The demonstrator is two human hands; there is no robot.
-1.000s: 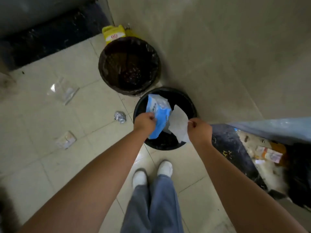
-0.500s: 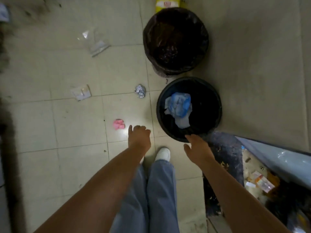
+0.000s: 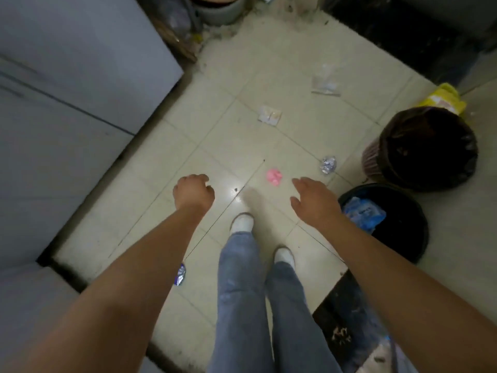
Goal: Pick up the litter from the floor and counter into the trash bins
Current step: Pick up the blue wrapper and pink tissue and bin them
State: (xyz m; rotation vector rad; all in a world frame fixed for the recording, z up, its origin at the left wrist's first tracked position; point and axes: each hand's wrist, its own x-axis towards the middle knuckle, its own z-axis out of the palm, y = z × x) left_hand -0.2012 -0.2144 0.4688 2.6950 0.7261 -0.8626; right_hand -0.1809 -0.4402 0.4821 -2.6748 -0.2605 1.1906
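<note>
Litter lies on the pale tiled floor: a pink crumpled scrap (image 3: 274, 176), a foil ball (image 3: 328, 164), a small clear packet (image 3: 270, 115), a clear plastic bag (image 3: 325, 82) and a silver-blue wrapper (image 3: 180, 274) beside my left forearm. The near black bin (image 3: 408, 211) at right holds a blue and white wrapper (image 3: 363, 214). Behind it stands a brown bin (image 3: 422, 149) with a dark liner. My left hand (image 3: 193, 193) hovers with curled fingers, holding nothing. My right hand (image 3: 313, 201) is spread, empty, just right of the pink scrap.
A grey cabinet (image 3: 80, 84) fills the left side. A yellow bag (image 3: 443, 98) sits behind the brown bin. A dark counter edge (image 3: 338, 319) rises at lower right. My feet in white shoes (image 3: 242, 222) stand on the tiles.
Both wrappers dropped from my hands into the black bin. I turned left from the bins, and both empty hands now hang over the floor near the pink scrap.
</note>
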